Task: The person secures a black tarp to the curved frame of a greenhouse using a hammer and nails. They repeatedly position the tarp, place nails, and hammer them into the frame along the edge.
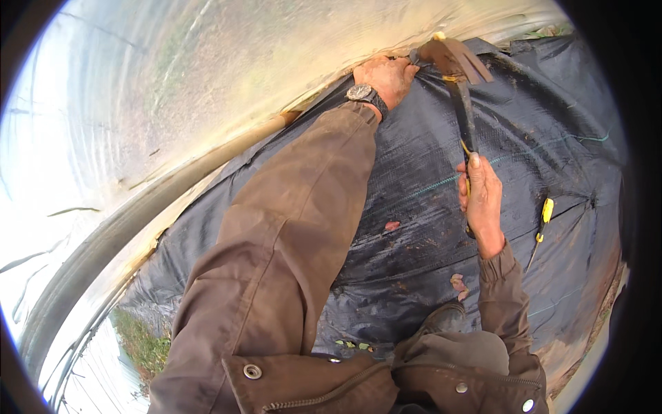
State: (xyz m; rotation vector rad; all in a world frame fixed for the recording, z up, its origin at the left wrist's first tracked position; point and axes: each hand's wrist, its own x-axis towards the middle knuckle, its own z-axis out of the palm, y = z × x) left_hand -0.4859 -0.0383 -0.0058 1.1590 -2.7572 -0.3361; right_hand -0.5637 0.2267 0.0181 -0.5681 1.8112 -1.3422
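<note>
My right hand (482, 199) grips the black-and-yellow handle of a claw hammer (460, 111). Its rusty head is at the top of the view, claw pointing right, with the striking face close to the fingers of my left hand (387, 77). That left hand, with a watch (362, 93) on its wrist, is pressed to the upper edge of a black woven ground cover (414, 150), where it meets a translucent plastic sheet (232, 67). The fingertips are partly hidden, so whether they pinch something cannot be made out.
A screwdriver (546, 212) with a yellow handle lies on the fabric to the right. Along the left, a curved pipe (119, 222) runs beside the plastic sheet. Fallen leaves (458, 286) dot the fabric near my boot (444, 316). Grass (142, 336) shows at lower left.
</note>
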